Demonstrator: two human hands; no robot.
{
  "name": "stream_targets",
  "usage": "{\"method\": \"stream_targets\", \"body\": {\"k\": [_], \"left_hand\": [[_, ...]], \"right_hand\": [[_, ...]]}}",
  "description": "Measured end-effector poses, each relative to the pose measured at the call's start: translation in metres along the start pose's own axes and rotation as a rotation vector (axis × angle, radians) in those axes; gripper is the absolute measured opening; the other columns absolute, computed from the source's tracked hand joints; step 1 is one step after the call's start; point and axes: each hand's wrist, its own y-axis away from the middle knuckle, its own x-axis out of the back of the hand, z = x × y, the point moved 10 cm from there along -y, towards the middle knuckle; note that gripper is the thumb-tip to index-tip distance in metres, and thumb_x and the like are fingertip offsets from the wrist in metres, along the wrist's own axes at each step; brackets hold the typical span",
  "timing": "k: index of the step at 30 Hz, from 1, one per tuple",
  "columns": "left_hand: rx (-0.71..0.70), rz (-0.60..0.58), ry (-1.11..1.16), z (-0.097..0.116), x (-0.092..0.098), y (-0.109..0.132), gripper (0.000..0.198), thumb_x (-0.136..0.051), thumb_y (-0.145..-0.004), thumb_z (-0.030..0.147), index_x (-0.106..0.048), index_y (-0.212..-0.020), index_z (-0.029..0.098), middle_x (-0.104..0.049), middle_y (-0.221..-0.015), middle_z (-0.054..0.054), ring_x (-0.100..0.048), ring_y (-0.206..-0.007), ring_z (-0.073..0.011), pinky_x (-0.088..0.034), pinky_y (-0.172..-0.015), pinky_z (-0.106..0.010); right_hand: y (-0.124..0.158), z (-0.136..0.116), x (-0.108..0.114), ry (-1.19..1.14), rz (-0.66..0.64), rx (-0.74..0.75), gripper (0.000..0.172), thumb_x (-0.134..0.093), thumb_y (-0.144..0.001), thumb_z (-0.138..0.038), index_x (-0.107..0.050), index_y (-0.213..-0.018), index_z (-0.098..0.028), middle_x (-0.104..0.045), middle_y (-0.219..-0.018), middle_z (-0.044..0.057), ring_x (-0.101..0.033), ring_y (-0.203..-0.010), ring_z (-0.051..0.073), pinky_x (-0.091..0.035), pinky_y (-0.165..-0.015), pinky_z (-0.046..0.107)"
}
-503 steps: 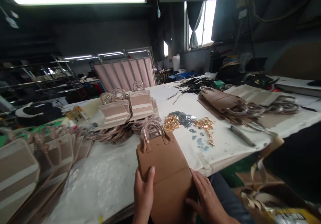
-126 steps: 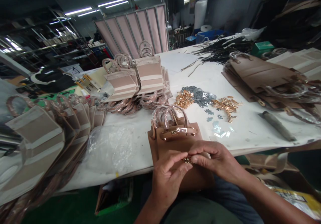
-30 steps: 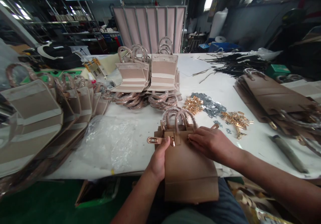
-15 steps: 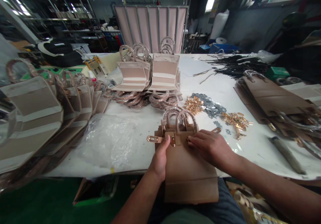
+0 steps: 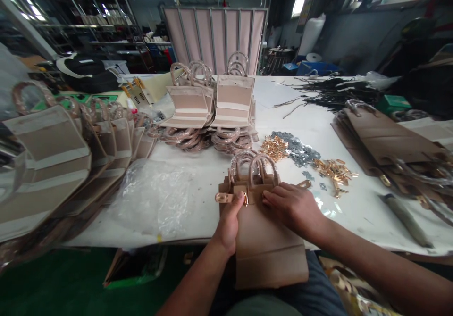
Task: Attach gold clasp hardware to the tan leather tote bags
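A brown handbag [image 5: 271,247] leans from the table edge onto my lap, its handles wrapped in clear plastic. At its upper left, my left hand [image 5: 229,221] grips the bag, thumb on the front beside the gold clasp [image 5: 246,198]. A strap with a gold-coloured plate [image 5: 222,197] sticks out to the left of that thumb. My right hand [image 5: 295,207] is closed at the upper right of the bag, fingertips pinched on a strap there. The other strap end [image 5: 305,184] shows beyond the knuckles. What lies under the right fingertips is mostly hidden.
Gold fittings [image 5: 274,148] and grey metal plates [image 5: 300,150] lie in piles behind the bag. More bags stand at the left [image 5: 49,165], at the back [image 5: 233,101] and at the right [image 5: 392,134]. Clear plastic sheeting [image 5: 152,198] and a dark cylindrical tool [image 5: 406,219] lie on the white table.
My left thumb has moved slightly right, closer to the clasp, and the left strap has shifted right with it. The right fingertips have moved a little left on the bag.
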Motion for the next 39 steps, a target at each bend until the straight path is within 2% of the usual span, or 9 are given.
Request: {"method": "stream_targets", "body": {"k": [3,8,12,20,23,27,30,36,39], "left_hand": [[-0.026,0.013,-0.027,0.000,0.002,0.000,0.064,-0.071,-0.096,0.047,-0.058,-0.147,0.012,-0.073,-0.122,-0.017,-0.068,-0.120,-0.0367,-0.049,-0.114,-0.053],[-0.010,0.000,-0.016,-0.002,-0.001,0.000,0.063,-0.067,-0.098,0.049,-0.056,-0.149,0.013,-0.074,-0.122,-0.017,-0.068,-0.120,-0.0365,-0.049,-0.113,-0.054],[-0.016,-0.007,-0.022,-0.001,-0.002,0.000,0.062,-0.066,-0.099,0.049,-0.057,-0.148,0.013,-0.074,-0.123,-0.017,-0.068,-0.120,-0.0357,-0.049,-0.114,-0.053],[-0.045,0.030,-0.033,0.002,0.004,-0.002,0.060,-0.068,-0.099,0.048,-0.059,-0.147,0.014,-0.073,-0.125,-0.016,-0.069,-0.120,-0.0342,-0.049,-0.115,-0.050],[-0.023,0.038,-0.018,0.000,0.005,-0.002,0.060,-0.067,-0.099,0.049,-0.059,-0.146,0.013,-0.074,-0.121,-0.016,-0.069,-0.118,-0.0345,-0.050,-0.113,-0.051],[-0.006,0.029,-0.017,0.000,0.004,-0.002,0.061,-0.069,-0.097,0.051,-0.060,-0.145,0.013,-0.076,-0.116,-0.015,-0.070,-0.116,-0.0352,-0.052,-0.110,-0.051],[-0.014,0.027,-0.027,0.001,0.004,-0.003,0.059,-0.070,-0.097,0.049,-0.061,-0.144,0.014,-0.076,-0.115,-0.014,-0.070,-0.116,-0.0347,-0.052,-0.110,-0.050],[-0.060,0.030,-0.031,0.004,0.006,-0.003,0.055,-0.069,-0.098,0.047,-0.064,-0.142,0.015,-0.075,-0.121,-0.014,-0.069,-0.118,-0.0346,-0.051,-0.112,-0.049],[-0.021,0.017,-0.022,0.001,0.005,-0.003,0.057,-0.069,-0.097,0.049,-0.065,-0.140,0.013,-0.074,-0.121,-0.015,-0.068,-0.120,-0.0358,-0.050,-0.112,-0.050]], "right_hand": [[0.000,-0.001,0.003,0.024,0.034,-0.048,0.036,-0.045,-0.114,-0.024,-0.071,-0.090,-0.017,-0.061,-0.075,0.004,-0.052,-0.072,0.022,-0.029,-0.064,0.035],[0.002,-0.003,0.005,0.012,0.014,0.017,0.027,-0.047,-0.114,-0.025,-0.072,-0.107,-0.015,-0.065,-0.083,0.005,-0.055,-0.075,0.021,-0.031,-0.065,0.034],[-0.004,-0.001,0.005,-0.004,-0.009,0.075,0.030,-0.048,-0.112,-0.025,-0.070,-0.094,-0.016,-0.061,-0.075,0.003,-0.054,-0.069,0.020,-0.030,-0.062,0.035],[-0.002,0.000,-0.004,0.029,0.054,0.059,0.025,-0.052,-0.108,-0.021,-0.069,-0.090,-0.016,-0.062,-0.073,0.003,-0.056,-0.069,0.019,-0.032,-0.063,0.034],[-0.001,0.002,-0.009,0.020,0.008,0.036,0.025,-0.053,-0.108,-0.022,-0.067,-0.088,-0.017,-0.063,-0.074,0.003,-0.057,-0.070,0.020,-0.034,-0.064,0.033],[-0.005,0.003,-0.007,-0.051,-0.081,0.079,0.024,-0.052,-0.110,-0.025,-0.069,-0.096,-0.017,-0.066,-0.080,0.005,-0.058,-0.073,0.020,-0.035,-0.065,0.031],[-0.012,0.004,-0.004,-0.071,-0.118,0.106,0.025,-0.050,-0.109,-0.023,-0.068,-0.093,-0.018,-0.063,-0.076,0.004,-0.056,-0.069,0.019,-0.033,-0.062,0.031],[-0.018,0.003,-0.006,-0.063,-0.076,0.120,0.026,-0.049,-0.103,-0.019,-0.066,-0.084,-0.018,-0.062,-0.074,0.004,-0.055,-0.068,0.019,-0.033,-0.062,0.032],[-0.014,0.005,-0.007,-0.056,-0.050,0.104,0.026,-0.050,-0.107,-0.021,-0.068,-0.088,-0.017,-0.064,-0.076,0.005,-0.056,-0.070,0.020,-0.036,-0.064,0.031]]}}
